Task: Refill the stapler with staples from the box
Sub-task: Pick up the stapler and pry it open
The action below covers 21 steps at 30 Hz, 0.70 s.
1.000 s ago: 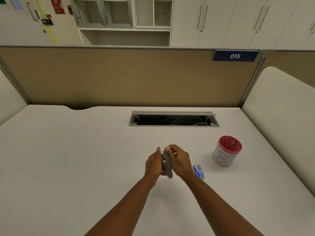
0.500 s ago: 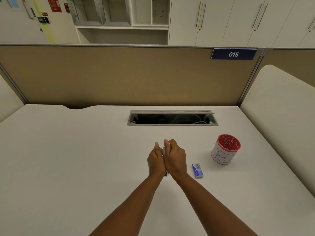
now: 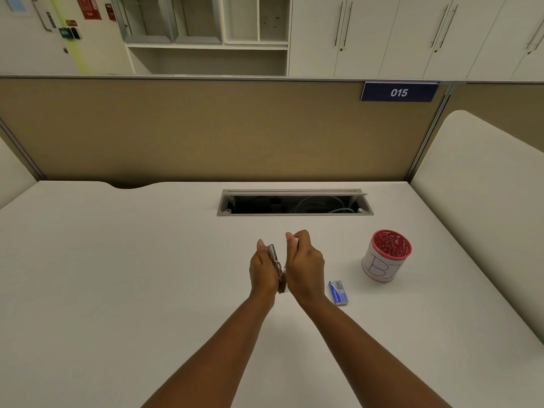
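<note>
A small grey stapler [image 3: 276, 265] stands on edge between my two hands above the middle of the white desk [image 3: 117, 275]. My left hand [image 3: 263, 267] grips its metal staple channel side. My right hand [image 3: 304, 260] is curled around the other half, which its fingers mostly hide; only a pale tip shows by the thumb. The two halves seem spread apart at the far end and joined at the near end. A small blue staple box [image 3: 338, 292] lies flat on the desk just right of my right wrist, apart from it.
A white cup with a red mesh inside [image 3: 385, 256] stands right of the box. An open cable slot [image 3: 294, 203] cuts the desk behind my hands. A tan partition [image 3: 206, 131] closes the far edge, and a cream divider [image 3: 482, 187] the right side.
My hands were pressed together around the stapler half a second ago. They have parted at the fingertips, and the metal channel side shows in the gap.
</note>
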Tool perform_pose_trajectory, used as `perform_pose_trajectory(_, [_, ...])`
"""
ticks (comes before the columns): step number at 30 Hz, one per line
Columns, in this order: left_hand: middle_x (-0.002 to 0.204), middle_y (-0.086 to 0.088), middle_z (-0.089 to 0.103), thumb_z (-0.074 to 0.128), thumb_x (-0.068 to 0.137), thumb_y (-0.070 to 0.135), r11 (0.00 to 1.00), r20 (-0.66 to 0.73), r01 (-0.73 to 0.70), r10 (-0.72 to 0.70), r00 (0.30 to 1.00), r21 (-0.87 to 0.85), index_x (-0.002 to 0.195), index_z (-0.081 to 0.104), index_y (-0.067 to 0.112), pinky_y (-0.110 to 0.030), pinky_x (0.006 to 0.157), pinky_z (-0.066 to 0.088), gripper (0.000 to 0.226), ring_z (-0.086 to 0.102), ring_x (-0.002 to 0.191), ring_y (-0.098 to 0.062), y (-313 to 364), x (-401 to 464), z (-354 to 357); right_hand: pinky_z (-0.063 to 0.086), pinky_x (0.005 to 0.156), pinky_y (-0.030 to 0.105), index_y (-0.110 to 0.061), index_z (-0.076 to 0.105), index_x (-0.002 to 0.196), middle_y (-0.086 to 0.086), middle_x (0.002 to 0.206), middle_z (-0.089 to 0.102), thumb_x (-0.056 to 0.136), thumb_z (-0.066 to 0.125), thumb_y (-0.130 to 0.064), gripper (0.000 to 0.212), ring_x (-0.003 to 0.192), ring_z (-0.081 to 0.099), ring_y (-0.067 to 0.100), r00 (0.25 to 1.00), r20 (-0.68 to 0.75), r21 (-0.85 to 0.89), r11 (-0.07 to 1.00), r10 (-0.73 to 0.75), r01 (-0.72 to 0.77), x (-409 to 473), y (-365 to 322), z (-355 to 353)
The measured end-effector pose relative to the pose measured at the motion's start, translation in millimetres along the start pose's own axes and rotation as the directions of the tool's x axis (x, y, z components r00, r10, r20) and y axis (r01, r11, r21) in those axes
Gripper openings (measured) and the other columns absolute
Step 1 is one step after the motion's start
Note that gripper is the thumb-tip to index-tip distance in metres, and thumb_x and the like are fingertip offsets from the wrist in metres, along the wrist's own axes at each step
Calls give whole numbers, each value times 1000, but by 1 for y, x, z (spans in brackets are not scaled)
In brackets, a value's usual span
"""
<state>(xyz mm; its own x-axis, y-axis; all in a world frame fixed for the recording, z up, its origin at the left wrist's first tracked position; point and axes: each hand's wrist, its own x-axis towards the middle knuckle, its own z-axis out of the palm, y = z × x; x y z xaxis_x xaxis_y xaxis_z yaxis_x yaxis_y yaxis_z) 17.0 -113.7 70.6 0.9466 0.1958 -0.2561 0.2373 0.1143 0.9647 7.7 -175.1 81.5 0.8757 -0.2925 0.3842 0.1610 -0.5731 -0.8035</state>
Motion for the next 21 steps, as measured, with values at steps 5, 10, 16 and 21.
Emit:
perform_pose_trajectory(5, [87, -12, 58, 21, 97, 41, 992, 92, 59, -49, 995, -114, 94, 55, 11, -36, 74, 50, 45, 57, 86, -28, 3, 11, -21, 46, 50, 18, -22, 41, 84, -3, 61, 50, 91, 48, -24, 10, 52, 50, 16, 996, 79, 200, 979, -51, 34, -4, 11, -12])
perform_pose_trajectory(10, [87, -8, 62, 22, 99, 35, 973, 97, 85, -66, 993, -212, 84, 58, 15, -35, 69, 51, 43, 62, 81, -22, 2, 26, -40, 53, 54, 12, -24, 48, 91, 5, 77, 63, 88, 52, -8, 16, 66, 64, 3, 985, 171, 295, 955, -10, -42, -12, 28, -29])
perform_pose_trajectory(16, [89, -10, 64, 23, 100, 30, 935, 97, 139, -113, 989, -327, 84, 56, 9, -35, 72, 51, 42, 63, 82, -23, 8, 33, -42, 54, 60, 16, -10, 59, 97, 15, 91, 66, 81, 54, 12, 27, 73, 66, 10, 933, 341, 419, 871, 111, -257, -19, 49, -41])
perform_pose_trajectory(21, [86, -11, 64, 24, 99, 31, 939, 108, 165, -138, 984, -302, 81, 53, 10, -35, 71, 52, 41, 64, 80, -24, 6, 33, -38, 45, 52, 9, -6, 60, 103, 9, 96, 64, 79, 58, 11, 30, 61, 63, -2, 853, 486, 415, 808, 191, -418, -25, 55, -43])
